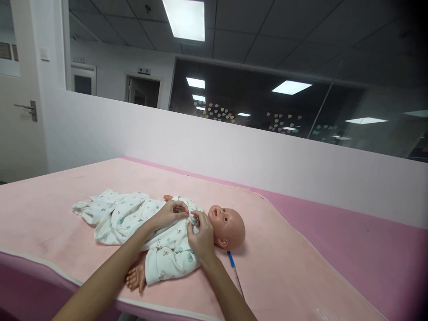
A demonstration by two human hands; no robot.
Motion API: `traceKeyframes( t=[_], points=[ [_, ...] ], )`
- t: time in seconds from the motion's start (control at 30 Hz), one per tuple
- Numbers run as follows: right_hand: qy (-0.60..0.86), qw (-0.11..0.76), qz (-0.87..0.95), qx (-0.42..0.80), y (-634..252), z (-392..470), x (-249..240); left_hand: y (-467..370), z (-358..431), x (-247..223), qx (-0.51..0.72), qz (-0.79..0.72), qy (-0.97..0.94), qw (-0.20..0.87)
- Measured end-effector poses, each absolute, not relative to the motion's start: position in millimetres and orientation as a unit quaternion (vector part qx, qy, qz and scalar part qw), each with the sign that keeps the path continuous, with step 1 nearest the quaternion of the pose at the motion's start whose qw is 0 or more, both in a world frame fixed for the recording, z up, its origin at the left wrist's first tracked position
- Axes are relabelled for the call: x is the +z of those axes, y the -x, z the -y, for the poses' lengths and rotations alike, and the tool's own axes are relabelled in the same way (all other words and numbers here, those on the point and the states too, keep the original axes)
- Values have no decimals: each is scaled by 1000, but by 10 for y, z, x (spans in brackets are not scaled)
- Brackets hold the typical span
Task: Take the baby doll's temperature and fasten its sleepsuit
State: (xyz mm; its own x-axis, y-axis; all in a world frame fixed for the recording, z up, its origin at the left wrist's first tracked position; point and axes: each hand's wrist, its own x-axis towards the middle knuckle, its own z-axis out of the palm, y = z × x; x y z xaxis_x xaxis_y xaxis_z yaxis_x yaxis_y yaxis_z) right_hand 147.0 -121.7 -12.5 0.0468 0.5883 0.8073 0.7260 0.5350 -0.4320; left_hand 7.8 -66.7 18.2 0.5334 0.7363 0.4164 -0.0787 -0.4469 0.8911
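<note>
A baby doll (229, 227) lies on its back, its head to the right. It is dressed in a white romper (172, 238) with a green and brown print, both sleeves on its arms. At the neckline my left hand (172, 213) has its fingers closed on the romper's front edge. My right hand (202, 236) pinches the fabric just beside it, close to the doll's chin. The fingertips of both hands nearly meet; any fastener between them is too small to make out. The romper's leg part spreads out flat to the left.
Under the doll is a pink padded mat (284, 276) with a pale border, on a darker pink surface (334, 218). A thin stick with a blue end (231, 259) lies by the doll's head, near my right forearm. Behind rises a white low wall (234, 151) topped with glass.
</note>
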Motion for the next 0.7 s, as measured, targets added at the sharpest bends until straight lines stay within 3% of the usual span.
traceKeyframes(
  t=[0.3, 0.7],
  points=[
    [513, 522, 665, -144, -1410, 1220, -139, -73, 631, 149, 422, -228, -732, 484],
    [522, 548, 643, -119, -1434, 1221, -168, -36, 650, 164, 415, -235, -737, 479]
  ],
)
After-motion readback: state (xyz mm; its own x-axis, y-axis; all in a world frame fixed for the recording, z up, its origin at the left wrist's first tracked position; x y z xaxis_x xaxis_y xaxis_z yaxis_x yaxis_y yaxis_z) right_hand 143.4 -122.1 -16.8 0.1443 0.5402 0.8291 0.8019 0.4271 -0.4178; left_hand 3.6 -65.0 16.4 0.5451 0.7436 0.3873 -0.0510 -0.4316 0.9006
